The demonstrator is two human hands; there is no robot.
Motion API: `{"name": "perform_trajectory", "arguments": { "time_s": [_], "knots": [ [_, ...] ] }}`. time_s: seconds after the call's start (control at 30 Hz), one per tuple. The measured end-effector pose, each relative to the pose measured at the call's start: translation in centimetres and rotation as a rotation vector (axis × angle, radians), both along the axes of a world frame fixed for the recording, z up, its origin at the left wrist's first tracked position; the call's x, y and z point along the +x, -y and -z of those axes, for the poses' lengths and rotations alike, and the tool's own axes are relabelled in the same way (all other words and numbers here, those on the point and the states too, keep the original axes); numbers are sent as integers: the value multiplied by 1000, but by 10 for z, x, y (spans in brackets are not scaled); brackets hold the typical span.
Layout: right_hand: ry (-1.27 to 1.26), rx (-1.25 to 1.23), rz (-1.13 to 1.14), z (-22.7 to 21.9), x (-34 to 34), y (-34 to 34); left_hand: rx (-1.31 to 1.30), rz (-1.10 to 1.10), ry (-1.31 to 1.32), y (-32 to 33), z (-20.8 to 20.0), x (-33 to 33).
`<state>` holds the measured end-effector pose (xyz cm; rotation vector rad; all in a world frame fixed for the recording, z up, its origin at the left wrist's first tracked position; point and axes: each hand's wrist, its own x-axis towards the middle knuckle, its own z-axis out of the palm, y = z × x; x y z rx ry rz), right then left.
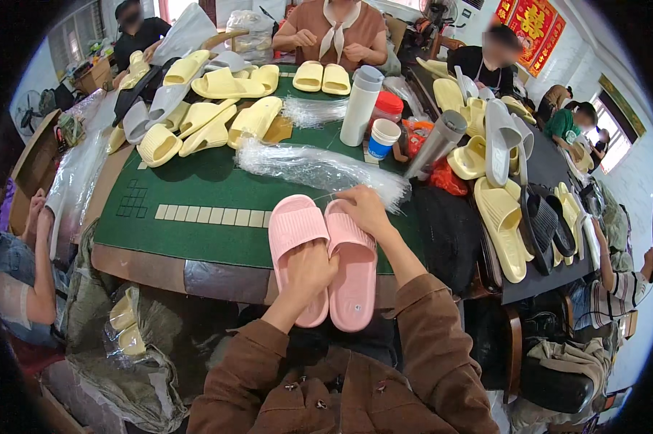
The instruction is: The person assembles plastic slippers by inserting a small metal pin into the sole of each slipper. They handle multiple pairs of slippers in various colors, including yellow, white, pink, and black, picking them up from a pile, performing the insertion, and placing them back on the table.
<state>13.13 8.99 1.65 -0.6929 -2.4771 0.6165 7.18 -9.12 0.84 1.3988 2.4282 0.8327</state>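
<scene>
Surface: dark-green flat tabletop mat with a row of cream squares; bundle of clear plastic strips lying beyond.
Pink ribbed slippers: side by side across the table's near edge.
Left hand: inside left slipper.
Right hand: on right slipper's toe strap.
Room: co-workers around tables; red-and-gold wall hanging.
Hidden: left fingers, under strap; cannot tell either hand's grip.
</scene>
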Motion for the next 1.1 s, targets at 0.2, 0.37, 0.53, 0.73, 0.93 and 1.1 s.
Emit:
{"name": "perform_trajectory", "arguments": {
  "time_s": [0.2,0.37,0.53,0.73,0.93,1.1],
  "knots": [
    [11,25,-122,6,-21,2,52,22,-47,2,10,-2],
    [-148,-101,13,1,-16,9,67,26,-24,1,5,0],
    [-575,-734,175,-20,-10,25,51,-7,12,1,1,1],
    [-185,-462,-77,-41,-26,42,96,-26,143,0,4,-8],
    [100,-297,-94,-24,-37,31,93,-15,197,-5,2,-6],
    [159,-350,-147,-26,-45,34,91,-1,163,-2,6,-7]
  ]
}}
